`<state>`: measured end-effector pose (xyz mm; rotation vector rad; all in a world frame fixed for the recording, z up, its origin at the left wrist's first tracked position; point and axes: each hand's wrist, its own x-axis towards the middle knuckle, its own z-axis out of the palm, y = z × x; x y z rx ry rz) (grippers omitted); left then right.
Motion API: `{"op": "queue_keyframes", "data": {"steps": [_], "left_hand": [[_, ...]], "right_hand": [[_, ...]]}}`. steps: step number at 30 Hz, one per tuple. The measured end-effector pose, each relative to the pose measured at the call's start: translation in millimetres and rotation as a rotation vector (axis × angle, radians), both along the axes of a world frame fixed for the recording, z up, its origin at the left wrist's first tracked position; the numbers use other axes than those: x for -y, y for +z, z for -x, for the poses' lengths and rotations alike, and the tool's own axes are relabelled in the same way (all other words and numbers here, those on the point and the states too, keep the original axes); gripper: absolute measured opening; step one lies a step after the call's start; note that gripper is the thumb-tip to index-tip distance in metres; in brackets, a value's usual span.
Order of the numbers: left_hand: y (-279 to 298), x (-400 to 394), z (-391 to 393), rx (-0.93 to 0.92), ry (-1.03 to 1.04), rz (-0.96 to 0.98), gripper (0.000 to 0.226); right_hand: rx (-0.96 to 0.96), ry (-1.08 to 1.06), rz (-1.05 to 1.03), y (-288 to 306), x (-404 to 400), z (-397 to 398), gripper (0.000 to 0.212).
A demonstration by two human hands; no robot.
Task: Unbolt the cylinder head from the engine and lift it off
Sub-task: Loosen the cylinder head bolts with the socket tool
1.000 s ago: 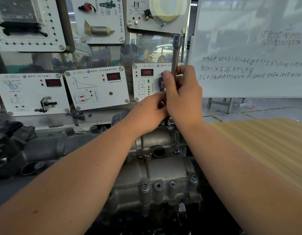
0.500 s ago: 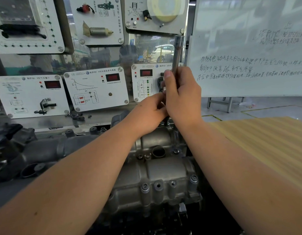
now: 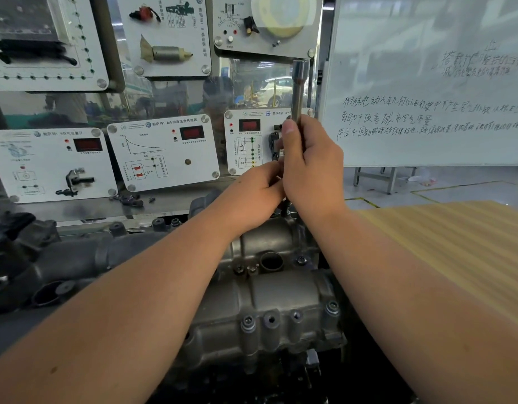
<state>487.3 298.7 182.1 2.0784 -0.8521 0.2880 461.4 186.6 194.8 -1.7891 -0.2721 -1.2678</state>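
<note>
Head view shows the right hand (image 3: 313,167) gripping an upright socket wrench (image 3: 298,88) over the far end of the cylinder head (image 3: 269,290); the left hand (image 3: 252,193) curls round its lower shaft; sensor panels (image 3: 164,153) and a whiteboard (image 3: 426,83) stand behind; a striped mat (image 3: 456,243) lies right.

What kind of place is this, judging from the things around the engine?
Probably an automotive training workshop. White sensor demonstration panels with red displays hang behind the engine, a whiteboard carries handwritten notes, and the right hand holds a long socket tool upright.
</note>
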Motion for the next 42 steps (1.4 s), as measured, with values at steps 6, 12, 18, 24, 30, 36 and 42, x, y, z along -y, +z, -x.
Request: {"op": "queue_keyframes", "data": {"steps": [6,12,18,24,30,36,42], "left_hand": [[0.8,-1.4,-0.5,0.025,0.004,-0.020,0.014],[1.7,-0.6,2.6,0.010,-0.011,-0.006,0.018],[2.0,-0.9,3.5,0.026,-0.001,-0.028,0.019],[3.1,-1.5,3.9,0.026,-0.010,-0.004,0.012],[3.2,-0.3,5.2,-0.011,0.003,-0.011,0.018],[3.9,-1.1,4.1,0.020,0.008,-0.018,0.013],[3.7,-0.3,6.1,-0.012,-0.002,-0.022,0.018]], "right_hand": [[-0.016,0.040,-0.035,-0.8,-0.4,-0.6,0.021],[0.004,0.015,-0.015,-0.5,0.4,-2.3,0.017],[0.002,0.014,-0.010,-0.3,-0.8,-2.2,0.017],[0.006,0.034,-0.040,-0.2,0.7,-1.5,0.009],[0.002,-0.006,-0.012,0.9,-1.3,-1.3,0.021],[-0.008,0.057,-0.064,-0.9,1.0,-3.3,0.017],[-0.003,-0.002,-0.028,-0.4,0.8,-3.7,0.018]]}}
